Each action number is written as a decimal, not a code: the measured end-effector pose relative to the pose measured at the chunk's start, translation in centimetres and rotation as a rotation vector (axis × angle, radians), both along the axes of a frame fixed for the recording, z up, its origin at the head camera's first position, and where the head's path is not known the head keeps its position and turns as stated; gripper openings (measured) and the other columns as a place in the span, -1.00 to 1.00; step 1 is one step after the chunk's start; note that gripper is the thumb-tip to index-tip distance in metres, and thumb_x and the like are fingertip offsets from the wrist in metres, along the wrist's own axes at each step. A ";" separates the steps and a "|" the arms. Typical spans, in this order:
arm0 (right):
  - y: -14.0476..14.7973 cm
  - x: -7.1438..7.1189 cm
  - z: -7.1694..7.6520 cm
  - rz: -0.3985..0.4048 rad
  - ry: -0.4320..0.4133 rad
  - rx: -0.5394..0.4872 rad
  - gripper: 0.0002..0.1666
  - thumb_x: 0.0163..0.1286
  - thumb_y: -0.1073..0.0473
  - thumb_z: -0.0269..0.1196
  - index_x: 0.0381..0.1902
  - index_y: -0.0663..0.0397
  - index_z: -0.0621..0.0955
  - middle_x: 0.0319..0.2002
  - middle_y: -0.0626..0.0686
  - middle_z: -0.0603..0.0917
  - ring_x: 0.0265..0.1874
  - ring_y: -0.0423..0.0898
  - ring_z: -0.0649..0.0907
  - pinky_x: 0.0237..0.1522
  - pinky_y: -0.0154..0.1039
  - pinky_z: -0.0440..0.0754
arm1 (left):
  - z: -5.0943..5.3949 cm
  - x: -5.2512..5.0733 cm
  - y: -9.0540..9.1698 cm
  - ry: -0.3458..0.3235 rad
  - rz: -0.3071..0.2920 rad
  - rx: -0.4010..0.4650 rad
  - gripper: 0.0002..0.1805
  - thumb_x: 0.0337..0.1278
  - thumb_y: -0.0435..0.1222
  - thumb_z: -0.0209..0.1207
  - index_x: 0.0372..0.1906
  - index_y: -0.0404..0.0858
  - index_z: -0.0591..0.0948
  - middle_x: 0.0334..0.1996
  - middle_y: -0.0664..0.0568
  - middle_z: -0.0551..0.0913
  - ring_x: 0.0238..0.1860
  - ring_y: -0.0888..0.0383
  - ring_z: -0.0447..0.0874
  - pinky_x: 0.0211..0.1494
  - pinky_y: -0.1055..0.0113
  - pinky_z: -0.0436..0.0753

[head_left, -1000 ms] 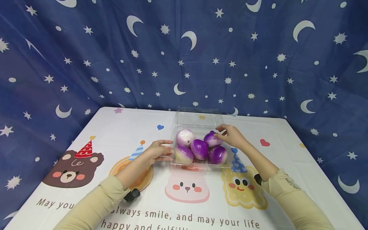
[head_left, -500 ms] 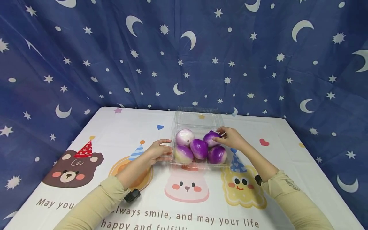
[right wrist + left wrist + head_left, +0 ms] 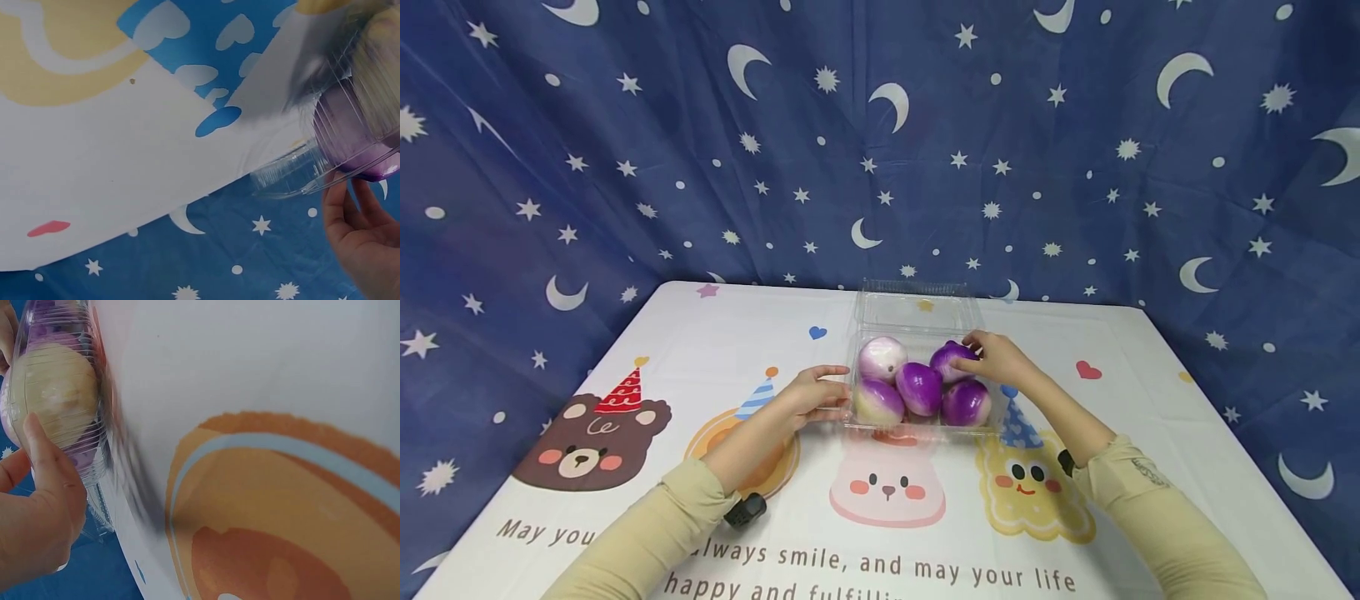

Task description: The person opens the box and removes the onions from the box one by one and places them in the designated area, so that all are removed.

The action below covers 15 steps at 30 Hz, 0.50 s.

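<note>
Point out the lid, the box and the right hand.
Lid (image 3: 913,313): head view, middle of its clear panel.
Box (image 3: 925,429): head view, on its front rim.
Right hand (image 3: 1002,358): head view, back of the hand.

Head view's pretty bright, little glare spots on the veggies (image 3: 919,389); wrist views way dimmer, soft shadow beside the box (image 3: 94,434).

The container (image 3: 917,335) is thin, clear, shiny plastic with ribbed walls; the purple vegetables (image 3: 919,389) look smooth and glossy. The table cover (image 3: 767,333) appears smooth and matt, the backdrop (image 3: 820,179) creased cloth.
</note>
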State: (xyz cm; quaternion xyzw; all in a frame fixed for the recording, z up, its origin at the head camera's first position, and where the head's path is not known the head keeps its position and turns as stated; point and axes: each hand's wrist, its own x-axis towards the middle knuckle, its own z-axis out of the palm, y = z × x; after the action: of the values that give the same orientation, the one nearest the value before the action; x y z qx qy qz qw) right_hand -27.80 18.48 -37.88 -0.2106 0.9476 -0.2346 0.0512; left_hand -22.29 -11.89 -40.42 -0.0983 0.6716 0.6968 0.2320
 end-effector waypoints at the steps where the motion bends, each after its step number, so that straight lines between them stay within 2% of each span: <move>1: -0.1 -0.1 0.0 -0.002 -0.002 0.007 -0.42 0.27 0.01 0.26 0.01 0.43 0.49 -0.07 0.35 0.62 -0.12 0.17 0.63 -0.12 -0.03 0.72 | 0.0 0.0 0.0 0.000 -0.002 0.002 -0.42 0.20 -0.50 0.06 0.34 -0.33 0.25 -0.33 0.02 0.52 -0.48 0.30 0.59 -0.27 0.42 0.78; 5: -0.2 -0.4 0.0 -0.011 -0.022 0.027 -0.42 0.27 0.00 0.26 0.00 0.44 0.50 -0.10 0.34 0.63 -0.13 0.17 0.63 -0.12 -0.03 0.72 | -0.2 -0.1 -0.1 -0.003 -0.012 0.007 -0.41 0.22 -0.49 0.06 0.35 -0.32 0.23 -0.36 0.04 0.52 -0.48 0.30 0.60 -0.26 0.42 0.78; 15: -0.6 -0.6 0.5 -0.021 -0.058 0.090 -0.33 0.25 -0.04 0.28 0.05 0.46 0.46 -0.12 0.35 0.63 -0.12 0.18 0.63 -0.08 -0.02 0.72 | -0.1 -0.1 -0.1 0.003 -0.014 0.013 -0.41 0.20 -0.51 0.06 0.34 -0.33 0.23 -0.29 -0.02 0.49 -0.48 0.29 0.58 -0.26 0.40 0.78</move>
State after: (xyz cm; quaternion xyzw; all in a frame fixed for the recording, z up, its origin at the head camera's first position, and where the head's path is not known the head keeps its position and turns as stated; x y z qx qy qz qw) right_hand -28.40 17.83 -37.40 -0.1913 0.9575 -0.1984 0.0853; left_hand -22.44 -12.01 -40.49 -0.0912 0.6681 0.6996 0.2363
